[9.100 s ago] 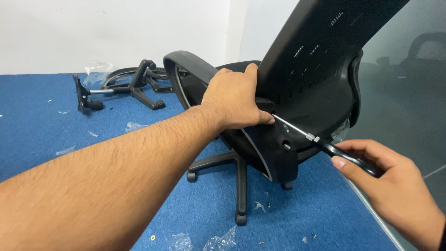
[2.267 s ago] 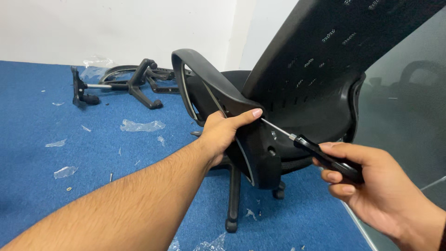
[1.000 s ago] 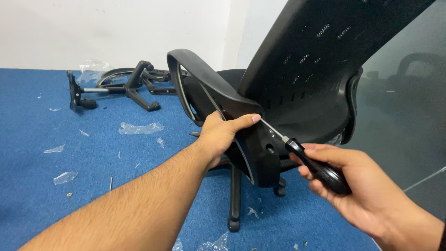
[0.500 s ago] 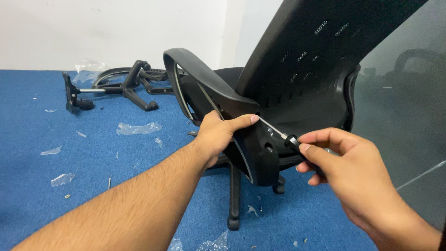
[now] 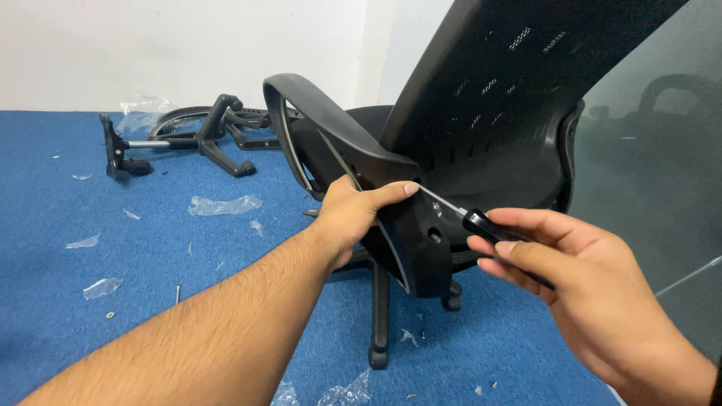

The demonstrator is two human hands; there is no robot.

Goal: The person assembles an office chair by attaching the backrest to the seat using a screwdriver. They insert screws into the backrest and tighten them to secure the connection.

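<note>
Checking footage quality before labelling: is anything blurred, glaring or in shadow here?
Head view: even, soft light, no harsh shadows; the screwdriver and left hand are sharp; the right hand is slightly soft; the grey glass panel shows dim reflections.

An office room: blue carpet floor [image 5: 113,225], plain white wall [image 5: 150,45] at upper left, frosted glass partition [image 5: 654,173] at right, a black mesh-backed swivel chair [image 5: 489,113] centre frame.
</note>
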